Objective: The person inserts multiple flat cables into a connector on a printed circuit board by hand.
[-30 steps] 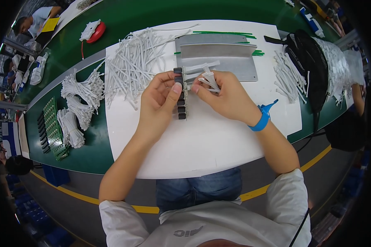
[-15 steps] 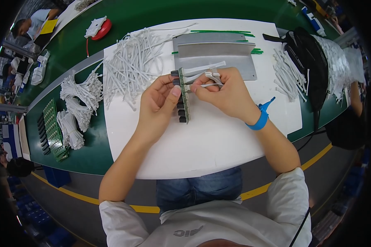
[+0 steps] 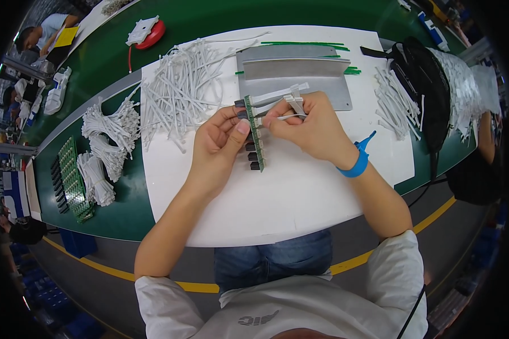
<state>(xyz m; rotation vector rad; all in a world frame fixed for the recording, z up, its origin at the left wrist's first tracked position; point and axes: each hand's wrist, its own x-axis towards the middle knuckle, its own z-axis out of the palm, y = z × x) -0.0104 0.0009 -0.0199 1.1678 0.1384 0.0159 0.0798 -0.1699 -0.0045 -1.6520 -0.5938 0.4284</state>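
Observation:
A narrow green circuit board (image 3: 256, 137) with black blocks along its left side is gripped between the thumb and fingers of my left hand (image 3: 218, 141). Flat white cables (image 3: 277, 97) run from the board's upper right side. My right hand (image 3: 311, 127), with a blue band on its wrist, closes on white cables close to the board's right face. The fingertips pinch a white lead (image 3: 289, 116) at the board, and the exact contact there is too small to make out. White plugs (image 3: 294, 98) stick up beside the right fingers.
Behind the hands lies a grey metal bracket (image 3: 297, 69) with green strips. Loose white cables (image 3: 181, 85) are heaped left of it, shorter ones (image 3: 397, 104) right. Cable bundles (image 3: 112, 141) and green boards (image 3: 75, 178) sit far left. A black bag (image 3: 424, 90) stands right.
The board's lower end has swung slightly to the right in my left hand. My right hand has barely moved. A red round thing on the green surface behind has shifted right.

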